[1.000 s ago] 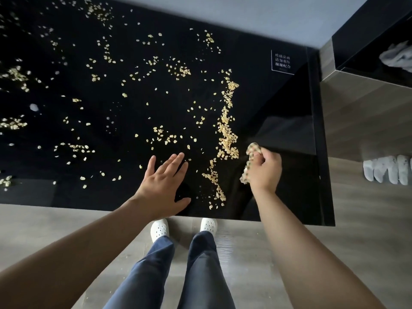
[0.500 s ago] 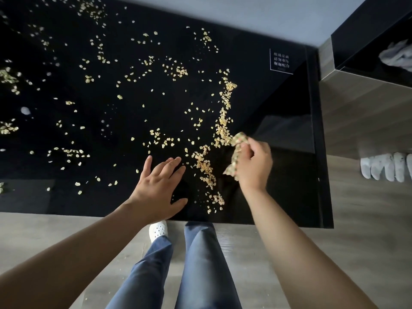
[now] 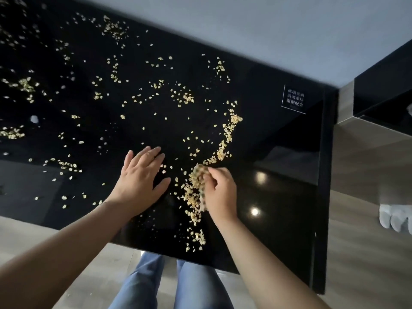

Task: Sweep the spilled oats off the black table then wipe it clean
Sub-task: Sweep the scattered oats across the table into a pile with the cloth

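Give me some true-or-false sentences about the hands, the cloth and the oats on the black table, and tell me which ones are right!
1. The right hand grips a cloth. True.
2. The left hand holds a brush. False: its fingers are straight and it holds nothing.
3. All the oats are swept off the black table. False: they lie scattered across most of it.
4. A thick line of oats lies between the two hands. True.
5. A label with white writing sits near the table's far right corner. True.
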`<move>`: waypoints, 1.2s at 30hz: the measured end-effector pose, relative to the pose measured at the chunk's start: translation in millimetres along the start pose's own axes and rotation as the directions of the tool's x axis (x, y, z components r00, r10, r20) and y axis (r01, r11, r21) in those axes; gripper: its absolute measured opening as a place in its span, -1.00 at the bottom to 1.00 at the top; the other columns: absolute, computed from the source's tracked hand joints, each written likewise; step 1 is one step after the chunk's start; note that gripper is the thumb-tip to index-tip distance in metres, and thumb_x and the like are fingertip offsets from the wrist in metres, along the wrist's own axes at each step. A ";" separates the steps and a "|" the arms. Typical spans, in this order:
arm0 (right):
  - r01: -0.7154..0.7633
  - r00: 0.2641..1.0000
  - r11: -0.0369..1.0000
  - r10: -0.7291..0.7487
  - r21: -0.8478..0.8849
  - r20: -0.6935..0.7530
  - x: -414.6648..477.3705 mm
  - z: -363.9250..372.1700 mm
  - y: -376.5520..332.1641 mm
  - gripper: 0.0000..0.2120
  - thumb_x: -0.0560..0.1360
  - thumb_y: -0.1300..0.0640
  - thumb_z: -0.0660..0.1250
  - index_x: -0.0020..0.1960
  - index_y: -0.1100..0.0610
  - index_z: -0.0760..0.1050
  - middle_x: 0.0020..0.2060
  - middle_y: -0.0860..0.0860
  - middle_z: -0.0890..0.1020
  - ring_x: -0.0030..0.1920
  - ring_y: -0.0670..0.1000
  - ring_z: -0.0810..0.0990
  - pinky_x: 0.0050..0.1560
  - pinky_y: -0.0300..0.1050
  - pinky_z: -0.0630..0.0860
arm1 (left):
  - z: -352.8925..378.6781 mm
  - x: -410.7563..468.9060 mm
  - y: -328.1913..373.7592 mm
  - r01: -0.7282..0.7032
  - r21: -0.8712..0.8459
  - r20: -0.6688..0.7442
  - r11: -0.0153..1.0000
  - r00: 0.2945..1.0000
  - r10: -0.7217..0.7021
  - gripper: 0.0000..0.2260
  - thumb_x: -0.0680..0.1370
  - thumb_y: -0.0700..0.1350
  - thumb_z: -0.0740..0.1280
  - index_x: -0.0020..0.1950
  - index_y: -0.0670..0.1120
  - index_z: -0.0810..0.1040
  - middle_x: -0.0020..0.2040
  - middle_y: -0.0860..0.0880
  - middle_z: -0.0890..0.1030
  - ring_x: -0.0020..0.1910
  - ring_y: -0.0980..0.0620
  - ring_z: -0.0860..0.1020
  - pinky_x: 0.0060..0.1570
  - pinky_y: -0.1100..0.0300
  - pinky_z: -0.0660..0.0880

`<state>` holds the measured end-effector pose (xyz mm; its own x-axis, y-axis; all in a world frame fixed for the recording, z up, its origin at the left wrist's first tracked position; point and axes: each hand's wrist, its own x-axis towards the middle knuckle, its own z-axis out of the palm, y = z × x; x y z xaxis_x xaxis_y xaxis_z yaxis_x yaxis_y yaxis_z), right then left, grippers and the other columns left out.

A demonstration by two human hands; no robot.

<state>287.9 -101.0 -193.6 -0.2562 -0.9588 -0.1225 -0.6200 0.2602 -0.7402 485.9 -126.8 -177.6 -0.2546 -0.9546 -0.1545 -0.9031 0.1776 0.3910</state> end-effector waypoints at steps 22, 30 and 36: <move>0.119 0.992 0.992 -0.116 0.049 -0.055 76.4 -28.8 2.5 -0.85 0.54 0.26 0.30 0.06 0.24 0.60 -0.09 -0.03 0.53 -0.13 -0.28 0.48 -0.12 -0.58 0.32 | 12.5 46.8 -5.1 0.147 0.138 0.043 0.980 0.987 -0.154 -0.32 0.53 0.22 0.27 0.54 -0.11 0.22 0.57 -0.05 0.11 0.55 -0.04 0.05 0.49 -0.10 -0.14; -0.135 0.955 0.989 0.115 -0.057 -0.273 143.1 -35.3 21.2 -0.82 0.57 0.21 0.26 0.10 0.22 0.58 0.04 0.07 0.54 -0.09 -0.04 0.53 -0.22 -0.38 0.30 | 16.5 53.2 -7.4 0.144 0.180 0.039 0.973 0.987 -0.153 -0.27 0.45 0.33 0.07 0.43 -0.15 0.39 0.48 -0.12 0.33 0.47 -0.12 0.26 0.46 -0.19 0.03; 0.061 0.998 0.992 -0.064 -0.107 -0.025 110.1 5.3 -6.3 -0.82 0.55 0.20 0.29 0.11 0.17 0.59 0.00 -0.01 0.54 -0.10 -0.07 0.54 -0.22 -0.52 0.28 | 5.9 63.0 -12.6 0.099 0.208 0.065 0.973 0.991 -0.115 -0.36 0.45 0.28 0.10 0.28 -0.14 0.53 0.29 -0.11 0.50 0.24 -0.13 0.48 0.41 -0.23 0.16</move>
<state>267.6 -208.7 -205.9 -0.2345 -0.9704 -0.0583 -0.7101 0.2120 -0.6714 479.1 -187.7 -197.6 -0.1713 -0.9511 -0.2569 -0.9760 0.1282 0.1763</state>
